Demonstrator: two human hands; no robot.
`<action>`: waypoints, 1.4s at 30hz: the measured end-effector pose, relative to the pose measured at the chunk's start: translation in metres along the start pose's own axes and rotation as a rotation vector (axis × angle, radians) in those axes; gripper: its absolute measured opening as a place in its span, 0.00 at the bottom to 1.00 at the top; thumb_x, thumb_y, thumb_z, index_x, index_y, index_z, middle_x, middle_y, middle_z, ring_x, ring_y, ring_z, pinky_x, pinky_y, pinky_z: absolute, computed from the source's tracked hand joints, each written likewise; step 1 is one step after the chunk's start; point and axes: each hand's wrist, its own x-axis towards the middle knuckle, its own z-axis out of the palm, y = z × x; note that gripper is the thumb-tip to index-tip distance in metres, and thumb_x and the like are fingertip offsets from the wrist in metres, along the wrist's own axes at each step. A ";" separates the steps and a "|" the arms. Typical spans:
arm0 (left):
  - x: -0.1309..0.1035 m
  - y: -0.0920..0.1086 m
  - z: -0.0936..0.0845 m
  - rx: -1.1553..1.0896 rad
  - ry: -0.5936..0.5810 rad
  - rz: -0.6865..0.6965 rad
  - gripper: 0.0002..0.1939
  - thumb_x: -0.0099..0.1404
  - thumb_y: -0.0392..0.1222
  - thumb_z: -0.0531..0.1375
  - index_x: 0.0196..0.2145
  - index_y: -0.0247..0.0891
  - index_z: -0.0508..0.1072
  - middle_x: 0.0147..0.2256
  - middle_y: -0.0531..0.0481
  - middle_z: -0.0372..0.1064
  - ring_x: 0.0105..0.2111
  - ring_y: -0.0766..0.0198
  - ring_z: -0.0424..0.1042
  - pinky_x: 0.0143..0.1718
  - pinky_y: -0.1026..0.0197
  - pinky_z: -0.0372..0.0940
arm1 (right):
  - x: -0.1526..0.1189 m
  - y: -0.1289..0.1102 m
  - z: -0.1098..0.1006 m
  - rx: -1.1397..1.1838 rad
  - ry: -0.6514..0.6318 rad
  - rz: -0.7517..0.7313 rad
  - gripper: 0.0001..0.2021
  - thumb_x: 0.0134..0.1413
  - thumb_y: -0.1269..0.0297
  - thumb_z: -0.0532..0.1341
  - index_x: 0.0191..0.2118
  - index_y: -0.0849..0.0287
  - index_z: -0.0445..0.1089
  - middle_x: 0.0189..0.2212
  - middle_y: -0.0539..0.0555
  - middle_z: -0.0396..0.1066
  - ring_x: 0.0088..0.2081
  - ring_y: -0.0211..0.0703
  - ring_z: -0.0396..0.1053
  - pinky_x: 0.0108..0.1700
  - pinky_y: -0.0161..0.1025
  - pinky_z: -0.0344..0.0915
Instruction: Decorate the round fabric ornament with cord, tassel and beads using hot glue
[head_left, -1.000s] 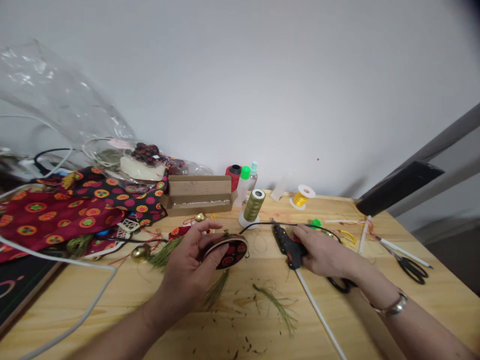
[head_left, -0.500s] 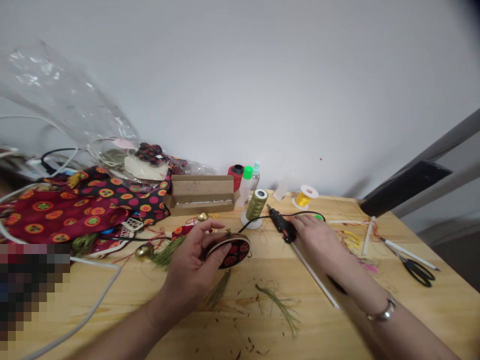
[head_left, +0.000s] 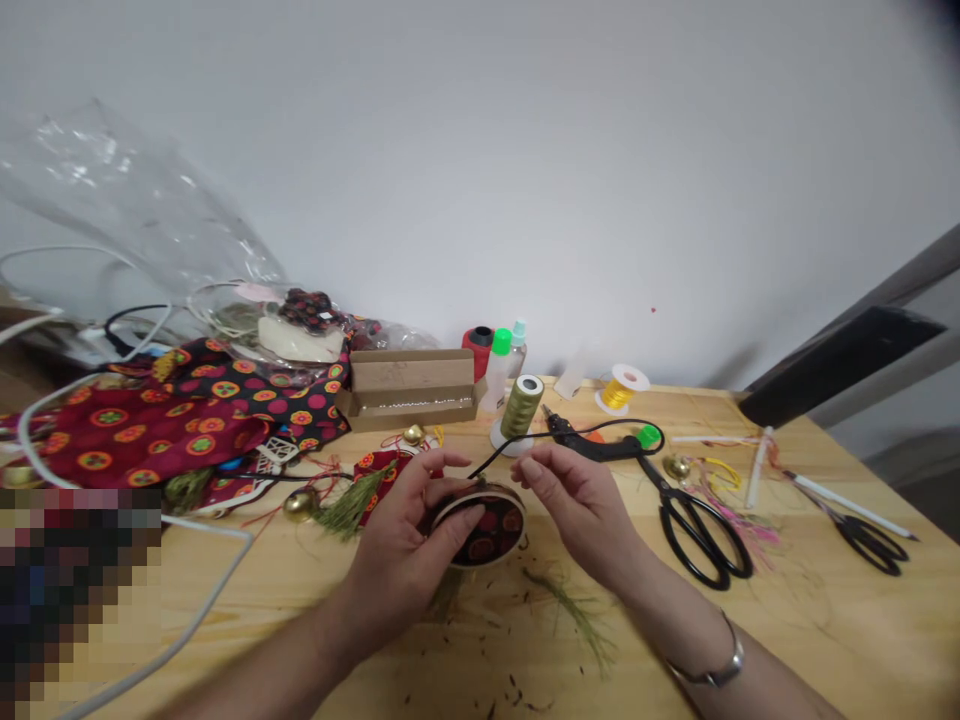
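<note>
My left hand (head_left: 409, 535) is closed around a round, fabric-covered disc (head_left: 491, 530) with a pale rim and a dark red flower print, thumb on its face. Just right of the disc's upper edge is my right hand (head_left: 581, 500), its fingers curled and thumb against the index finger; whatever may be between them is too small to make out. Behind the hands stands a spool of olive thread (head_left: 523, 403). A black glue gun (head_left: 592, 440) lies beyond my right hand. On the table below are loose green threads (head_left: 574, 610).
Black-handled scissors (head_left: 701, 535) and a second pair (head_left: 870, 540) lie to the right, near a yellow wire spool (head_left: 626, 390). An open cardboard box (head_left: 412, 390), printed fabric (head_left: 157, 425), a green tassel (head_left: 364, 500) and a white cable (head_left: 199, 605) occupy the left.
My right hand has left the glue gun and come in beside the disc. The gun now lies turned sideways, and the nearer scissors have come into view. My left hand keeps the disc.
</note>
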 end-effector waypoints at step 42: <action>0.009 -0.002 -0.002 -0.118 -0.020 -0.188 0.13 0.54 0.40 0.68 0.34 0.37 0.70 0.29 0.55 0.77 0.29 0.70 0.72 0.32 0.69 0.68 | -0.005 0.007 0.009 0.322 -0.071 0.260 0.10 0.40 0.60 0.68 0.26 0.61 0.71 0.23 0.49 0.70 0.25 0.36 0.66 0.30 0.35 0.64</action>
